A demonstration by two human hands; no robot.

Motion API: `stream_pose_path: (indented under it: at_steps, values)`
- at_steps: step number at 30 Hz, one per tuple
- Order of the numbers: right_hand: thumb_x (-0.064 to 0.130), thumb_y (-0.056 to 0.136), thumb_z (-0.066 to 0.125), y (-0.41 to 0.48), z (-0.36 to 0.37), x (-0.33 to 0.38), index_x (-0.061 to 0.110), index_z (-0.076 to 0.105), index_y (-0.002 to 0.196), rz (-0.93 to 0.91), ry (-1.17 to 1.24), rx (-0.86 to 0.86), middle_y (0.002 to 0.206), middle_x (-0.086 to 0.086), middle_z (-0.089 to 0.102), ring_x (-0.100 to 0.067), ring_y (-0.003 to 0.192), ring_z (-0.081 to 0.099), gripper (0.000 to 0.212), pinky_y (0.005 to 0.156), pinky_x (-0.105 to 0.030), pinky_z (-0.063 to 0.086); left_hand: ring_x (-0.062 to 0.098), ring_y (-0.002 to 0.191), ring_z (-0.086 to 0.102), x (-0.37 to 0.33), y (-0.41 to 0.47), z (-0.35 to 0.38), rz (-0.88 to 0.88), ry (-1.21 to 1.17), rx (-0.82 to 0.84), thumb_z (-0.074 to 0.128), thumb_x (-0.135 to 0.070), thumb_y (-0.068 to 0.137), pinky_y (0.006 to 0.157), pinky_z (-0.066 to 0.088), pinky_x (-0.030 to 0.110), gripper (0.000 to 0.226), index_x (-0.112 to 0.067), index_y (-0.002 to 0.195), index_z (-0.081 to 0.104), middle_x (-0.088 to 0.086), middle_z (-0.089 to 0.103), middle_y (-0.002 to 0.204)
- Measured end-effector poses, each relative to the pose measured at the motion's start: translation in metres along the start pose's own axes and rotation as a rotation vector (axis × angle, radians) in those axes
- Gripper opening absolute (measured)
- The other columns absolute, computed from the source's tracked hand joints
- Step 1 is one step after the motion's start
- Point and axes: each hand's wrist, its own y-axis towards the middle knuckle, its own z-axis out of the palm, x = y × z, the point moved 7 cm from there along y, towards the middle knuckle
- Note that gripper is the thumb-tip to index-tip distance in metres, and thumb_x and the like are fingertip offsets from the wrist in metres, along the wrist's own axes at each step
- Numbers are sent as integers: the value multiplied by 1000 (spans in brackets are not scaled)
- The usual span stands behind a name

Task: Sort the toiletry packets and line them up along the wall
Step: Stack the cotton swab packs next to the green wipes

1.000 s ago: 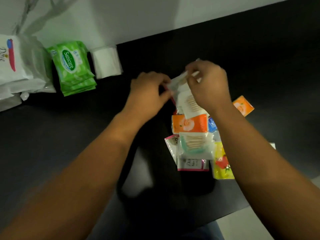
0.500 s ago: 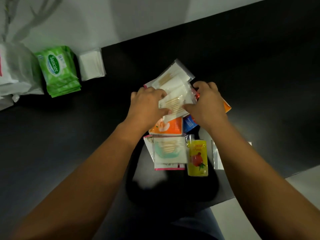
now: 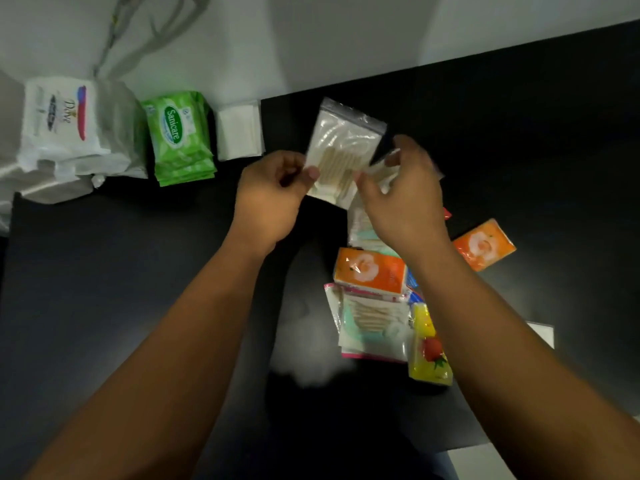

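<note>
Above the black table (image 3: 104, 271), left hand (image 3: 270, 199) and right hand (image 3: 405, 202) — grips pinched — hold clear packets (image 3: 346, 147).

only one view is given, taken by a wide-angle camera worn on the head. it is pointed forward and steeply down at the black table (image 3: 104, 306), which is seen from close above; the white wall (image 3: 311, 46) is caught along the top.

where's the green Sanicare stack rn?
Head view, upper left, against the wall: the green Sanicare stack sits between the Dove bag and the white packets.
</note>
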Motion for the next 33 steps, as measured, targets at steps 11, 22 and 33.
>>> stream_pose_path:
  at_steps: [11, 22, 33]
  values:
    - [21, 90, 66, 60, 130, 63, 15, 73, 94, 11, 198, 297, 92, -2, 71, -19, 80, 70, 10, 79, -40, 59, -1, 73, 59, 20, 49, -86, 111, 440, -192, 68, -19, 87, 71, 42, 9, 29, -15, 113, 57, 0, 63, 87]
    - [26, 84, 73, 124, 188, 73, 9, 74, 101, -19, -12, 261, 102, -4, 72, -15, 93, 68, 24, 83, -27, 56, 44, 132, 33, 37, 112, -72, 13, 1368, -95, 62, -25, 90, 105, 26, 52, 31, -15, 120, 64, 17, 58, 124]
    - [16, 90, 61, 124, 197, 70, 14, 70, 98, -43, -185, 194, 99, -2, 70, -14, 86, 66, 13, 66, -22, 48, 43, 131, 31, 48, 112, -56, 54, 1471, 78, 53, -11, 83, 107, 24, 56, 35, -12, 117, 64, 12, 60, 121]
